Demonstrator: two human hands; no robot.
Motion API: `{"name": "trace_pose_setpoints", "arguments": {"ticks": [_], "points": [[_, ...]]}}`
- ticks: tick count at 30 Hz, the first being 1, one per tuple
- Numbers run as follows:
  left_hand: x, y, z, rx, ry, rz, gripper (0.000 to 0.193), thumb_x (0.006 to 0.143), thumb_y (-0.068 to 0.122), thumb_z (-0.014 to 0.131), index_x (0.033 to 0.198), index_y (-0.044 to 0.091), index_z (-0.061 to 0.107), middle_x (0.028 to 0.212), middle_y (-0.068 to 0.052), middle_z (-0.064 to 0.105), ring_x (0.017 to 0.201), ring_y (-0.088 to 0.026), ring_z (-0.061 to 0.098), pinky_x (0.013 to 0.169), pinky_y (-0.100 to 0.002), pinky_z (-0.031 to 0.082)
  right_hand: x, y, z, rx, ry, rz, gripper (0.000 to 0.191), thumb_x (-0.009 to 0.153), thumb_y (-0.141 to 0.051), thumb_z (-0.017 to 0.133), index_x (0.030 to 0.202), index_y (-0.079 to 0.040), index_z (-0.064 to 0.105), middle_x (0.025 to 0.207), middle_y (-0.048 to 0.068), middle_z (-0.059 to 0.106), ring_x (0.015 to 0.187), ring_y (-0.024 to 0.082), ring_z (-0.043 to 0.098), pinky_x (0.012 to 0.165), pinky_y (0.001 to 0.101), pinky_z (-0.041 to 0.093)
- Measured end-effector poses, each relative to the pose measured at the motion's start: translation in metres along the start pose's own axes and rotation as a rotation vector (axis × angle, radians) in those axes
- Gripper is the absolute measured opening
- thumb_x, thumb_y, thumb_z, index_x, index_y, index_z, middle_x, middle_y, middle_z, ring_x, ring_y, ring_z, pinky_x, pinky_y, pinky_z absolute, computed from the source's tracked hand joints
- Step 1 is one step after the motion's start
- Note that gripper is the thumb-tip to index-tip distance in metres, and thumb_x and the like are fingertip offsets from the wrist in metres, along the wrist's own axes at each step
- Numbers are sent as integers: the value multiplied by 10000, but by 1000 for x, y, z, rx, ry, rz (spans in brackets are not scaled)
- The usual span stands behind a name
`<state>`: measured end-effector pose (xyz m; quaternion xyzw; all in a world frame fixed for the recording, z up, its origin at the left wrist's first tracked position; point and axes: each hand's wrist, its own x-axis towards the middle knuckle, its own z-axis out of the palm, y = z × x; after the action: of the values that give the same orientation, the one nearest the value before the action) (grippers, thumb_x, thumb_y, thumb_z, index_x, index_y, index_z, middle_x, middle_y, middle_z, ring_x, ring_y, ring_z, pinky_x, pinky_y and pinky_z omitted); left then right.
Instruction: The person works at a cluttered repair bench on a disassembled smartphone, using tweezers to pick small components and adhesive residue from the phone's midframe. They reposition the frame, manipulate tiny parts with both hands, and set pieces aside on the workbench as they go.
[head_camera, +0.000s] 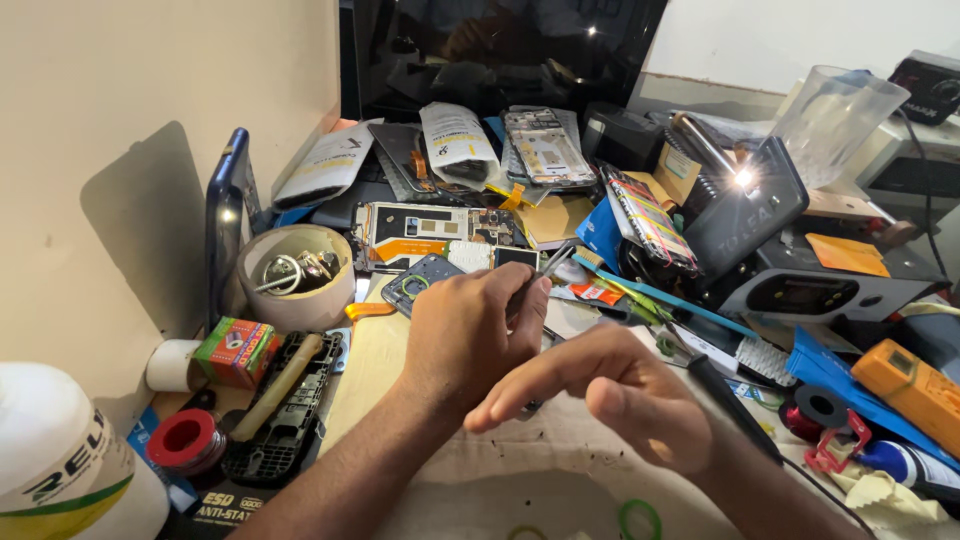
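— Metal tweezers (548, 266) sit pinched in our left hand (478, 330), fingers closed round the shaft, tips pointing up and right over the clutter; do we agree on that?

— We do; our right hand (620, 395) is loosely open, fingers stretched towards the left one and holding nothing we can see; whether a small part lies beneath it we cannot tell, since the hands hide that spot on the tabletop (420, 470).

— Around us: an opened phone frame (430, 232) lies just beyond the tweezer tips, a round tub of bits (297, 275) stands to the left, a red solder spool (183, 440) near the front left, an orange meter (915, 385) far right.

— How do we handle the tweezers well, judging from this?

— We would keep the grip light and near the middle so the tips stay aligned; we would rest our left wrist on the cloth for steadiness; we would let the right hand brace rather than crowd; the small lamp (742, 178) throws glare, so we should tilt our view, not the tool.
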<state>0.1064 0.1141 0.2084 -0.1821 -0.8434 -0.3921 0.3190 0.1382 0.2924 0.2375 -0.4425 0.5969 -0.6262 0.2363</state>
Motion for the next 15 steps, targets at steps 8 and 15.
{"name": "trace_pose_setpoints", "arguments": {"ticks": [8,15], "points": [[-3,0,-1,25,-14,25,271,952,299,628,769,102,659,620,-127,695,585,-360,682,545,-482,515,-3,-3,-2,-47,-12,-12,766,1044,-602,561,1171,136,723,1201,290,762,1200,367,730,1144,482,520],[-1,-1,1,14,13,8,257,948,302,622,786,108,669,634,-119,703,567,-359,679,539,-485,515,1,3,-5,-161,-43,28,786,1021,-637,534,1175,106,738,1185,246,780,1182,326,748,1103,433,541]]}}
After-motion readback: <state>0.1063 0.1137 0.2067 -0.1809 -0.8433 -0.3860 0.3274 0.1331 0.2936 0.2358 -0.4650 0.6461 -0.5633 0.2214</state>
